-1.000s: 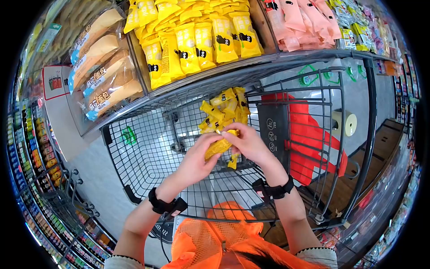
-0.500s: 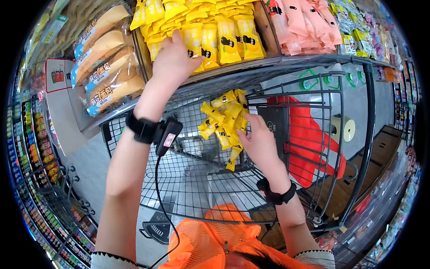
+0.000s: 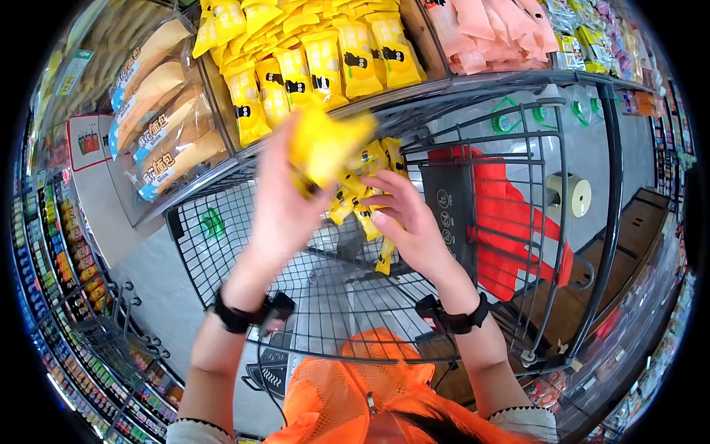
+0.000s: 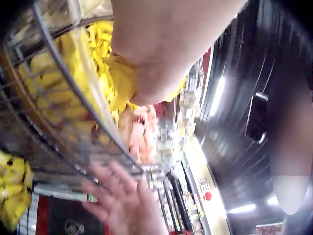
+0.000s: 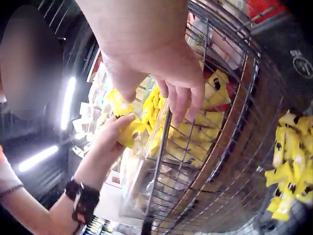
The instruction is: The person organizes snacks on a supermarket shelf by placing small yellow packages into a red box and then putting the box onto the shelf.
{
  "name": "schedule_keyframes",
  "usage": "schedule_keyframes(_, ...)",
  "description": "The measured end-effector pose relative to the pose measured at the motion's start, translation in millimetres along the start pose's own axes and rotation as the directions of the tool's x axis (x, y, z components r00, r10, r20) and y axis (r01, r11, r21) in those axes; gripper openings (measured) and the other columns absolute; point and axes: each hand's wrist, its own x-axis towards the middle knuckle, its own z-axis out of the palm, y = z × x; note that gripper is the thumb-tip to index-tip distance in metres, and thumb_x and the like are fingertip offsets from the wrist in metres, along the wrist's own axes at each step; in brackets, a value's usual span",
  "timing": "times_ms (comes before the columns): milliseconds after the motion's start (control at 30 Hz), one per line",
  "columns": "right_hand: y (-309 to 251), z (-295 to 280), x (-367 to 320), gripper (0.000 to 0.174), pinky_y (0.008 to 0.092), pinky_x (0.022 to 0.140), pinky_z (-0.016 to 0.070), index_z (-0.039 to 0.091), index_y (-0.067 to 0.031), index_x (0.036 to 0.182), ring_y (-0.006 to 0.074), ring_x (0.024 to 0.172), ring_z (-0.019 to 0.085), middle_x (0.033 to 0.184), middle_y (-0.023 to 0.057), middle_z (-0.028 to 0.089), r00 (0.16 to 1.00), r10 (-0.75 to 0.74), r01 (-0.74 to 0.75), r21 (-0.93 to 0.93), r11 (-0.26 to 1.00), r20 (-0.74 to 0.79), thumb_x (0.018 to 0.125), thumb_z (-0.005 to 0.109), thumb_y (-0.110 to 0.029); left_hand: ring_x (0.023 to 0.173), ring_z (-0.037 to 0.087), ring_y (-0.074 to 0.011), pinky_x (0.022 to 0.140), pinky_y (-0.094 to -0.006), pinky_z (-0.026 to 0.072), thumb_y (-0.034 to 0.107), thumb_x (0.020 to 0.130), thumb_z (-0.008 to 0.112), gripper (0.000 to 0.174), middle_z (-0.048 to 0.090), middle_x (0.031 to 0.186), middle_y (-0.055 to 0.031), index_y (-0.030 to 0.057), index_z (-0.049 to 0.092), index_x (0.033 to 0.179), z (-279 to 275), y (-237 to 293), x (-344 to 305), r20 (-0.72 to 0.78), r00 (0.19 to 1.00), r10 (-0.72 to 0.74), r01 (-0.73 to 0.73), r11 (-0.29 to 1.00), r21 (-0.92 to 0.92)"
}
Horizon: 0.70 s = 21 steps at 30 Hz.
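In the head view the left hand (image 3: 285, 200) grips a blurred yellow packet (image 3: 325, 144) above the cart, just in front of the shelf bin. The right wrist view also shows the left hand (image 5: 110, 137) with yellow packaging (image 5: 129, 134) in its fingers. To its right, the right hand (image 3: 410, 222) hovers over the cart with fingers spread and holds nothing. Beneath the hands, a pile of yellow packets (image 3: 370, 159) lies in the wire cart (image 3: 244, 255). More yellow packets (image 3: 359, 63) stand in the bin beyond the cart rim.
Bagged bread (image 3: 163, 126) fills the bin at the left, and pink packets (image 3: 492, 29) the one at the right. A red bag (image 3: 503, 222) hangs by the black panel on the cart's right side. Green-handled bottles (image 3: 543, 115) stand beyond it on the floor.
Half a second ago the left hand was at the yellow bin; it has come back over the cart with a packet. The right hand has shifted slightly left, its fingers spread above the pile.
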Motion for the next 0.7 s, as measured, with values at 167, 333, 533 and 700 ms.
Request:
schedule_keyframes(167, 16, -7, 4, 0.025, 0.0277, 0.075, 0.0492, 0.054, 0.0017, 0.105, 0.0128, 0.086, 0.063, 0.094, 0.0086, 0.065, 0.976, 0.155, -0.175, -0.131, 0.976, -0.151, 0.085, 0.061, -0.011, 0.114, 0.044, -0.0320, 0.099, -0.0363, 0.0355, 0.000, 0.067, 0.069, 0.080, 0.040, 0.122, -0.0178, 0.0016, 0.027, 0.136, 43, 22, -61, 0.278, 0.949, -0.145, 0.207, 0.956, -0.207)
schedule_keyframes(333, 15, -42, 5, 0.017, 0.0242, 0.062, 0.0474, 0.047, -0.0011, 0.106, 0.0132, 0.069, 0.061, 0.087, 0.0064, 0.060, 0.894, 0.052, -0.124, -0.134, 0.983, -0.444, 0.090, 0.052, -0.008, 0.113, 0.045, -0.0281, 0.098, -0.0347, 0.0356, 0.002, 0.072, 0.065, 0.079, 0.037, 0.129, -0.0169, 0.0011, 0.021, 0.138, 47, -1, -76, 0.307, 0.935, -0.179, 0.250, 0.945, -0.212)
schedule_keyframes(533, 29, -54, 2, 0.047, 0.0283, 0.074, 0.0480, 0.029, -0.0004, 0.125, 0.0162, 0.080, 0.060, 0.110, 0.0117, 0.049, 0.856, -0.002, -0.135, -0.226, 0.965, -0.518, 0.083, 0.048, 0.005, 0.133, 0.027, -0.0328, 0.108, -0.0393, 0.0228, 0.008, 0.073, 0.064, 0.082, 0.025, 0.142, -0.0207, -0.0004, 0.016, 0.140, 30, 17, -67, 0.391, 0.917, -0.076, 0.126, 0.987, -0.104)
schedule_keyframes(700, 61, -55, -1, 0.073, 0.0340, 0.100, 0.0345, 0.013, -0.0009, 0.139, 0.0282, 0.119, 0.044, 0.126, 0.0214, 0.042, 0.951, -0.019, -0.148, -0.510, 0.847, -0.308, 0.075, 0.047, 0.011, 0.130, 0.031, -0.0322, 0.108, -0.0374, 0.0237, 0.004, 0.077, 0.060, 0.070, 0.033, 0.138, -0.0210, -0.0001, 0.026, 0.137, -1, -6, -44, 0.183, 0.982, -0.056, 0.047, 0.997, 0.053)
